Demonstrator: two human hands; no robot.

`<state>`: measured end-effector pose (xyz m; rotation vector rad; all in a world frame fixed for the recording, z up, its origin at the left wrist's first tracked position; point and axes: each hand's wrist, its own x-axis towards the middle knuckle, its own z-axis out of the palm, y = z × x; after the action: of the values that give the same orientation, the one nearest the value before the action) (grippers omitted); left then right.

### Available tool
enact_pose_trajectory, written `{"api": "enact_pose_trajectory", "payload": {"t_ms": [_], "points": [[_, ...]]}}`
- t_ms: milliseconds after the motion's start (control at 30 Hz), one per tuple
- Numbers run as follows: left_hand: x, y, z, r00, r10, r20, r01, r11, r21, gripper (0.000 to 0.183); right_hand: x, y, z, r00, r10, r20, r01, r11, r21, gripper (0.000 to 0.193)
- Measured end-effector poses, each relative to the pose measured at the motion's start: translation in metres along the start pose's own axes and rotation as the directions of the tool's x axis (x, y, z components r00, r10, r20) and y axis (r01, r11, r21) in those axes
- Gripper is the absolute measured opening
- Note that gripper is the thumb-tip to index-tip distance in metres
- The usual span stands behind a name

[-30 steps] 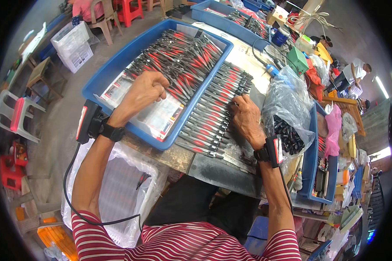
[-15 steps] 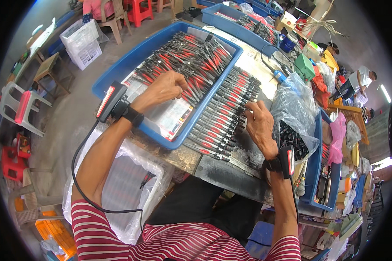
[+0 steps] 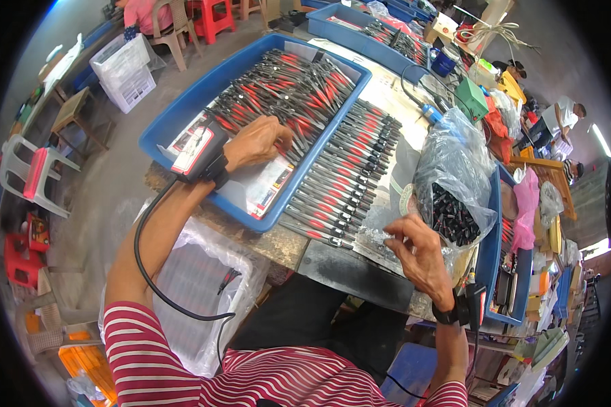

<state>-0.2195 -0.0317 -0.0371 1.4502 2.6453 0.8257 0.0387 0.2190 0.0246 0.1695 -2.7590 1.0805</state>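
A: ok, biggest stuff first, what's in there?

B: A worktable [image 3: 360,271] with a worn, dark front edge. Sitting on it, a big blue tray [image 3: 241,215], kinda angled. Down below to the left there's a crate [image 3: 236,254] lined with clear plastic.

A: and on the right?

B: A see-through plastic bag [image 3: 455,142] with a bunch of small black parts [image 3: 455,220] in its mouth.

A: so where are the red and black things?

B: Two spots. A messy pile of slim tools [image 3: 285,85] fills the far part of the tray, and a tidy row of slim tools [image 3: 332,193] lies side by side on the table, just right of the tray.

A: hands?

B: Left hand [image 3: 254,144] is over the tray at the near edge of the pile, fingers bent inward. Can't tell if they're gripping anything. Right hand [image 3: 421,252] is above the table's front edge near the bag, apart from the row, fingers loosely curled with thumb and forefinger close together. Can't tell if something tiny is pinched there.

A: any writing?

B: Printed sheet [image 3: 263,192] in the tray, white with red and black print. Left wrist box [image 3: 195,150] has a white, red-edged label. Both too small to read, sorry.
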Motion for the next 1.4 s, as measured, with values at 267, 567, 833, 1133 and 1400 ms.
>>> {"api": "enact_pose_trajectory", "payload": {"t_ms": [267, 567, 833, 1133, 1400], "points": [[0.005, -0.004, 0.006, 0.999, -0.003, 0.037, 0.007, 0.995, -0.099, 0.017, -0.059, -0.005, -0.024, 0.901, 0.398, 0.174, -0.432, 0.772, 0.467, 0.012], [0.007, -0.004, -0.002, 0.989, 0.011, 0.145, 0.012, 0.987, -0.158, 0.014, -0.1, 0.001, -0.028, 0.863, 0.488, 0.132, -0.488, 0.737, 0.468, 0.013], [-0.001, -0.006, -0.009, 0.98, 0.186, 0.074, -0.189, 0.981, 0.047, 0.032, -0.126, -0.007, -0.041, 0.793, 0.6, 0.108, -0.565, 0.657, 0.499, 0.014], [-0.008, 0.028, -0.024, 0.988, -0.041, 0.149, 0.097, 0.914, -0.395, 0.016, -0.184, 0.009, -0.078, 0.672, 0.722, -0.162, -0.505, 0.607, 0.613, 0.018], [-0.027, 0.049, -0.044, 0.983, -0.18, -0.033, 0.156, 0.918, -0.365, 0.01, -0.22, 0.087, -0.152, 0.557, 0.576, -0.598, -0.44, 0.816, 0.375, 0.014]]}}
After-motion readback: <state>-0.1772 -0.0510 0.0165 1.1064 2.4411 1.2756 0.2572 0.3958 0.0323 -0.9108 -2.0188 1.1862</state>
